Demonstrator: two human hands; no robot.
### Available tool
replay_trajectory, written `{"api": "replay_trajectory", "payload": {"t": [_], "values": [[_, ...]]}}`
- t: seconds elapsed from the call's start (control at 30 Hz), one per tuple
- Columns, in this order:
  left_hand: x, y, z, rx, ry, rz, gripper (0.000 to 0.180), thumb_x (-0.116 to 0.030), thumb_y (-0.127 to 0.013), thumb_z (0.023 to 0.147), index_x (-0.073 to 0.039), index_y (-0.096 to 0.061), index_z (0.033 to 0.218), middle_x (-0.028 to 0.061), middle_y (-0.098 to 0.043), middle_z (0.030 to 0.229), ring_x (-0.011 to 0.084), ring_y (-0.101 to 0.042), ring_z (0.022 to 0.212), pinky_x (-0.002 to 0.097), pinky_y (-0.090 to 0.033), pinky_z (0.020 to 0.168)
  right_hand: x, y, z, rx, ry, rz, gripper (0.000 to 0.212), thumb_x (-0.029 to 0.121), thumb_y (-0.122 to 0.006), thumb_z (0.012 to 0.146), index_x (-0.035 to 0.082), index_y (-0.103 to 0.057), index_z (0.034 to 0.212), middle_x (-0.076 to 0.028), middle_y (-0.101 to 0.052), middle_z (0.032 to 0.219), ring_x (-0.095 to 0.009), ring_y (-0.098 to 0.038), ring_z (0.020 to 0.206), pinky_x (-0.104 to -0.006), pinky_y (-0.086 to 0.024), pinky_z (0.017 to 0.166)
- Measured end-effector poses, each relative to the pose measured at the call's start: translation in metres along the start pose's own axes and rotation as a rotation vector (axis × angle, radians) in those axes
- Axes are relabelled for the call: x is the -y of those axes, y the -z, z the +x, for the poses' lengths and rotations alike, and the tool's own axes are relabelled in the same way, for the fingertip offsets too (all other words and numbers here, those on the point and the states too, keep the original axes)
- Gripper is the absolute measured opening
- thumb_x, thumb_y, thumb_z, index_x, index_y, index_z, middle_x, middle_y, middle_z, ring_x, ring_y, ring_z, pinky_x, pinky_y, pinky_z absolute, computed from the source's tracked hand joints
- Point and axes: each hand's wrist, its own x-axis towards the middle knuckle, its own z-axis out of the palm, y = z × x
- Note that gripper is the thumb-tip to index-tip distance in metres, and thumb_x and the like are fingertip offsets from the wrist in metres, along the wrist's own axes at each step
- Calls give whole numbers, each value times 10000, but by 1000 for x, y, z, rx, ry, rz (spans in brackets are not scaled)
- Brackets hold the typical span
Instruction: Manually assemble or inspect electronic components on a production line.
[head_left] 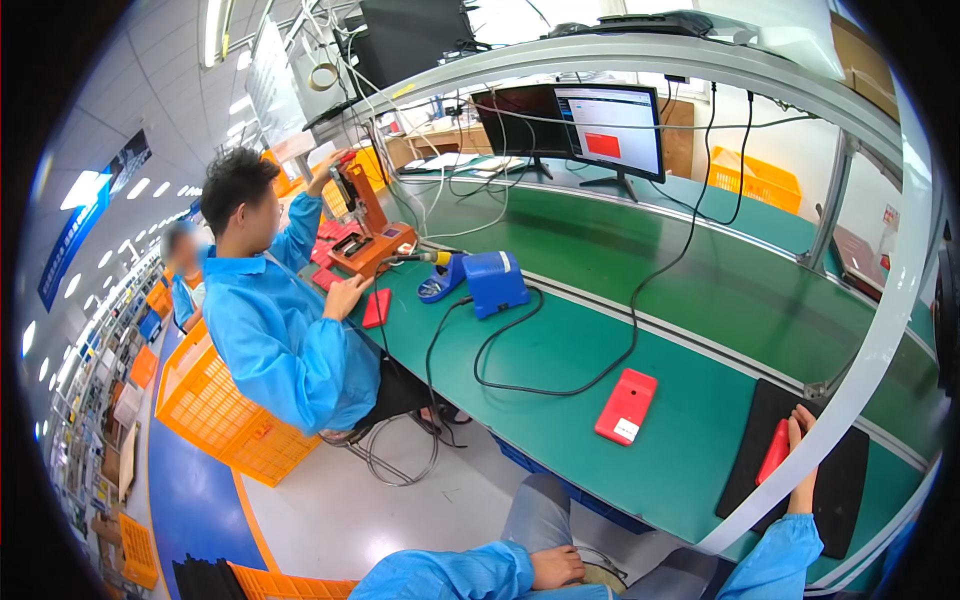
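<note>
My right hand (800,440) is at the right end of the bench, over a black mat (742,455). Its fingers are closed along the side of a red, phone-shaped device (773,455), which sits tilted on the mat. A pale curved strip crosses in front and hides part of this hand. My left hand (557,567) rests on my lap, with the back of the hand showing and the fingers mostly hidden. Between the mat and the blue soldering station lies a second red phone-shaped device (627,405) with a white label, flat on the green bench top (540,430).
A blue soldering station (495,285) with a trailing black cable stands farther left. Beyond it, a co-worker in a blue smock (290,330) handles an orange-red press (375,240). Two monitors (610,125) stand behind the bench. An orange crate (235,410) is on the floor.
</note>
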Motion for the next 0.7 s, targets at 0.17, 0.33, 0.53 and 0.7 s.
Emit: {"api": "replay_trajectory", "payload": {"t": [0.17,0.33,0.53,0.7], "values": [[2,2,-2,-14,0,-1,245,-297,-518,882,-61,-586,891,97,-597,863,255,-565,896,401,-376,932,6,-5,-1,-14,-10,32,356,160,-521,939,-22,-499,1244,-159,-556,1190,-222,-533,1121,-306,-422,965],[0,4,-3,-6,4,5,252,-301,-511,884,-61,-586,888,96,-599,865,253,-565,896,398,-373,932,11,-8,-3,-40,-12,50,355,162,-554,919,-12,-523,1226,-146,-577,1154,-210,-547,1084,-310,-425,944],[-4,16,1,175,64,-7,327,-296,-507,895,-20,-593,1047,132,-601,968,269,-556,983,409,-357,977,9,-8,-2,-66,-22,72,358,160,-583,898,-4,-542,1214,-138,-591,1134,-202,-555,1064,-315,-421,933],[-4,15,1,175,62,-9,325,-295,-504,898,-23,-590,1052,129,-599,971,264,-555,984,412,-354,982,6,-8,-1,-76,-29,71,361,158,-583,895,-5,-540,1215,-144,-589,1143,-206,-553,1074,-318,-420,936]]}}
